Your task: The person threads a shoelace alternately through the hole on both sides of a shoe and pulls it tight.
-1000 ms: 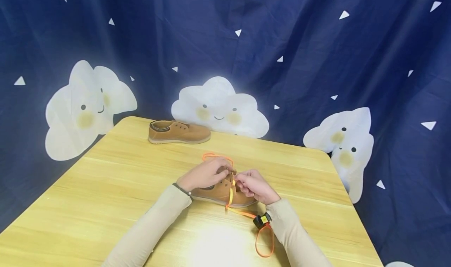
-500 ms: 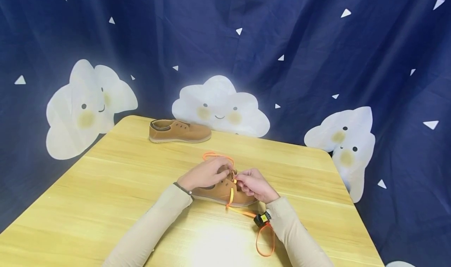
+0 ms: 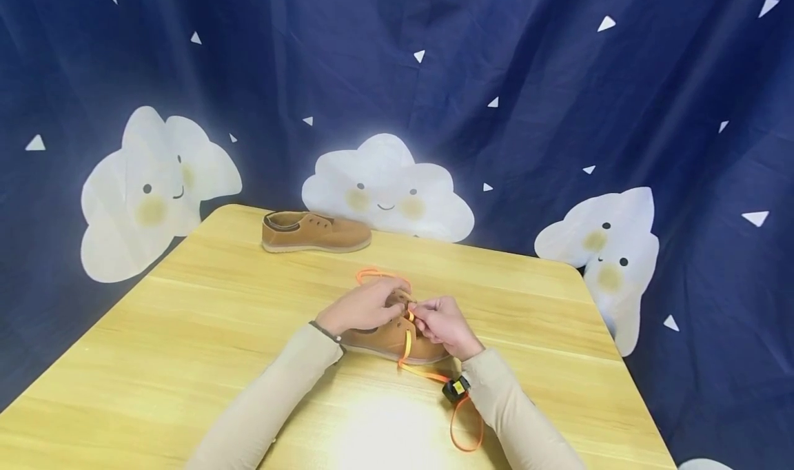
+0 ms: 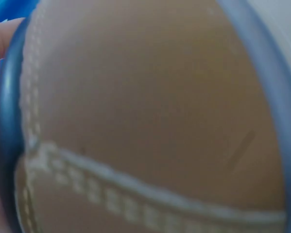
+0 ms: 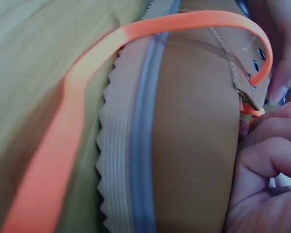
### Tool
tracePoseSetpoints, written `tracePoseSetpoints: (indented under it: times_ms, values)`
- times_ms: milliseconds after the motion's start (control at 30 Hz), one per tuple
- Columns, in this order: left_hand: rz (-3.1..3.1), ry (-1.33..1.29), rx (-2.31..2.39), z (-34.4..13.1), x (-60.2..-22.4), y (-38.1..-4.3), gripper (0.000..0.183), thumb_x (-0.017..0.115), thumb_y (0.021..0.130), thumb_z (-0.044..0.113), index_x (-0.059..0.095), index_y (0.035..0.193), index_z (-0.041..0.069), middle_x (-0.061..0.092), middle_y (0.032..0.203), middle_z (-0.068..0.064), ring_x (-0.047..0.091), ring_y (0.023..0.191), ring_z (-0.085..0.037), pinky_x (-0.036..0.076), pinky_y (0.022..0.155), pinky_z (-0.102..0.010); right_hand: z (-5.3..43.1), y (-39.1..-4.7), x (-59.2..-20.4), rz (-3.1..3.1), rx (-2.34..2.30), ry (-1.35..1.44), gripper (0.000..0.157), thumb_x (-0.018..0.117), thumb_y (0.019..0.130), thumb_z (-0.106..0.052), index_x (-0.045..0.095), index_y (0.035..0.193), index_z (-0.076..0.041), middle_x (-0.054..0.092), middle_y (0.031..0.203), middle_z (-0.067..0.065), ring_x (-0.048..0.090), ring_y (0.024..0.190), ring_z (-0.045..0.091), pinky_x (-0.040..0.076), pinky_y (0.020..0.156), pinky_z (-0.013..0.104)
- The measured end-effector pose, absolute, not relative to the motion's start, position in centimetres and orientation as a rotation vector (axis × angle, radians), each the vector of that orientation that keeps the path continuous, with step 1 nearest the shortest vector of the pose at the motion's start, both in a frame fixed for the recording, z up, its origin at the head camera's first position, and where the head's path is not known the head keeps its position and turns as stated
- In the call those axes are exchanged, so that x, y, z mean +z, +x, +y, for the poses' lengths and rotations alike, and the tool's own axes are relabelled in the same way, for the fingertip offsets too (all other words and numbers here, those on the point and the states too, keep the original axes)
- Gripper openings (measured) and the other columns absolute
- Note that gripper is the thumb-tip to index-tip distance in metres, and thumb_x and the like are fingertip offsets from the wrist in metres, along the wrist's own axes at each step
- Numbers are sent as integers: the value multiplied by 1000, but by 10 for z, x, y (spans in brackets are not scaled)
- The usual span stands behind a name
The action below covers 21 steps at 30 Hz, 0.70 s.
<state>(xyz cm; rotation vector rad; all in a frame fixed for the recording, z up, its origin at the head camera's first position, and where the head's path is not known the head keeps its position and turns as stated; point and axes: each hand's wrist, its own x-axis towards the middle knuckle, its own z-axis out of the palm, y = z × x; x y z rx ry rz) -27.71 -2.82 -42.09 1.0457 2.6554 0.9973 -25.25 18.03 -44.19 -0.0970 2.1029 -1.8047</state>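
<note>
The brown shoe (image 3: 384,339) lies sole-down on the wooden table (image 3: 527,298), toe toward the person's right, with both hands over its lacing area. The left hand (image 3: 362,304) holds the top of the shoe by the far flap, between thumb and bent fingers. The right hand (image 3: 448,327) pinches the orange lace (image 5: 184,22) close to the shoe, its other fingers curled in.

The lace looks flat, soft and very light — it should bend anywhere and push poorly, so a pinch near its tip (hidden by the fingers here) seems the best hold. The upper looks smooth and fairly supple; the ridged sole (image 5: 121,145) is probably stiffer and should keep the shoe steady. Nothing here seems fragile. The near flap (image 5: 245,46) looks thin enough to lift between thumb and finger — best held just beside the holes (image 5: 256,65), leaving them uncovered.
</note>
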Motion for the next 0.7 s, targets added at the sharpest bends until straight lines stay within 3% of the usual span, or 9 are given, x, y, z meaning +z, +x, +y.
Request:
tracePoseSetpoints:
  times_ms: [67,167,300,533,700]
  values:
    - [2612,1022,1049,-27,-421,-279,41,58,99,15,58,138,1,67,136,-11,66,125,-25,53,106,-43,179,-252,-443,2120,-1819,-91,28,58,105,-17,71,96,5,50,55,-7,30,41,3,20,40,17]
    - [2556,966,1125,-26,-420,-281,42,58,95,11,61,136,0,69,132,-11,72,100,-21,56,93,-38,176,-251,-444,2154,-1832,-71,30,59,105,-18,71,99,8,50,54,-7,31,40,3,21,40,17]
    - [2533,891,1165,-22,-419,-283,37,57,94,15,67,129,5,72,124,-8,59,66,-12,53,70,-29,173,-249,-445,2211,-1842,-24,29,60,105,-18,73,98,7,51,55,-4,32,41,4,22,40,17]
    - [2473,802,1263,-21,-419,-283,37,55,93,13,71,125,5,75,101,-7,50,54,-8,45,52,-24,177,-249,-442,2196,-1822,-73,30,61,104,-20,73,101,7,53,56,-4,33,42,4,23,41,18]
    - [2449,770,1278,-22,-418,-281,43,55,93,12,66,134,2,75,113,-11,49,54,-8,44,50,-22,191,-254,-435,2205,-1780,-80,26,61,103,-16,70,110,7,53,58,-5,33,43,6,26,43,19]
